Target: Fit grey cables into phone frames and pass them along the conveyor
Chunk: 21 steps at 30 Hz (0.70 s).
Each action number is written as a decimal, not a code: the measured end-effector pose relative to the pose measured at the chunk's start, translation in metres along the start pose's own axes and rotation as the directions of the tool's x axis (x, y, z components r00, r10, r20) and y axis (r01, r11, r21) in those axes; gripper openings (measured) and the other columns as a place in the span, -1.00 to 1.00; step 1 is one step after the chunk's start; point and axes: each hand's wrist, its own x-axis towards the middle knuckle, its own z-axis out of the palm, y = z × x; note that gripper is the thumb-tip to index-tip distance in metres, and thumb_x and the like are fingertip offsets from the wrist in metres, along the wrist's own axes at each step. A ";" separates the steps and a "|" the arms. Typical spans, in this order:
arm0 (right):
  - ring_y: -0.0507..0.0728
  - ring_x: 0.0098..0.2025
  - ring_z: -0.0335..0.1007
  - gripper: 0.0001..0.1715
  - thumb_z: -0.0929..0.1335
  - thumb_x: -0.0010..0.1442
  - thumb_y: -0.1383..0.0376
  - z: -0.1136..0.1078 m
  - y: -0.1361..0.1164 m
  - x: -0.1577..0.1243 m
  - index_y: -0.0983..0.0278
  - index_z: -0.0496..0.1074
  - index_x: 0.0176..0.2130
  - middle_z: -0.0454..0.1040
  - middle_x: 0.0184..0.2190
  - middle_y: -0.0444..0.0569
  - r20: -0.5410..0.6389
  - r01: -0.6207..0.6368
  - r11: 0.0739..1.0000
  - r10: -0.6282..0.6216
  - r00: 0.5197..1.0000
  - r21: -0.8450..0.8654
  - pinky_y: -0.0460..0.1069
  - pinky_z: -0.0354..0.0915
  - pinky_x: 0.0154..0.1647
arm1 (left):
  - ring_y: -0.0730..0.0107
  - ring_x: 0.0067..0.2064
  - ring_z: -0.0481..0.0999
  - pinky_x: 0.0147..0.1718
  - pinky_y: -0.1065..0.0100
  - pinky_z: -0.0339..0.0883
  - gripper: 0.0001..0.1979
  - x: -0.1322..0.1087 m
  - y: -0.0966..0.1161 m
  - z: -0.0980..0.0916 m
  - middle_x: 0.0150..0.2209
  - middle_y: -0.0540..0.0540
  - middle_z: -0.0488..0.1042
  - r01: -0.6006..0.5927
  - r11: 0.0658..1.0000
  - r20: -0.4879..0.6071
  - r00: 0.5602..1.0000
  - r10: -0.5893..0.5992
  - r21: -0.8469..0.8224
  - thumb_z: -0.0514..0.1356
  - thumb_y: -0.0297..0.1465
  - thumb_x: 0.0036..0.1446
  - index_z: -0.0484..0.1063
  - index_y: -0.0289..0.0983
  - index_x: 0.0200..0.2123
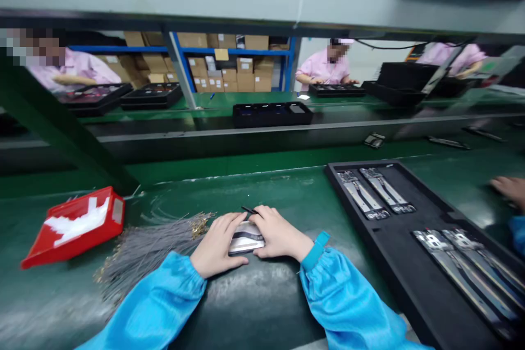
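Nearest the camera, two bright blue sleeves (164, 295) reach forward over the dark green worktop (254, 306), the right one ending in a teal cuff. The left hand (217, 243) and the right hand (276, 235) meet in the middle, both closed on a small flat silvery part (246, 239) that lies on the worktop between them. The left fingers curl over its left edge and the right fingers press on its top and right side. A thin black stick (248, 210) pokes out just above the right fingertips; whether the hand grips it cannot be told.

Just left of the left hand lies a loose bundle of thin grey wires (151, 246) with gold-coloured tips. Further left sits a tilted red bin (74, 227) with white bits inside.

To the right, well apart from the hands, a long black tray (397, 229) holds narrow metal strips (471, 268) in pairs, one pair near and another towards its far end. Past the tray, at the right edge, another person's hand (508, 188) rests on the worktop.

Beyond runs a dark belt with a small black tray (270, 114) behind it. Further back, people in pink coats (324, 68) sit at black trays, with shelves of cardboard boxes (229, 74) behind them
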 end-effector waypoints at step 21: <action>0.14 -0.22 0.34 -0.74 0.30 0.13 0.27 -0.020 0.053 -0.009 0.39 0.33 -0.19 0.30 -0.17 0.08 -0.419 -0.609 0.788 0.584 0.695 0.089 0.06 0.33 -0.26 | -0.04 0.08 0.20 -0.01 0.04 0.14 -0.57 0.242 0.004 0.001 0.03 -0.37 0.22 0.151 0.927 -0.156 0.983 -0.102 0.343 0.04 -0.29 0.10 0.26 -0.42 0.01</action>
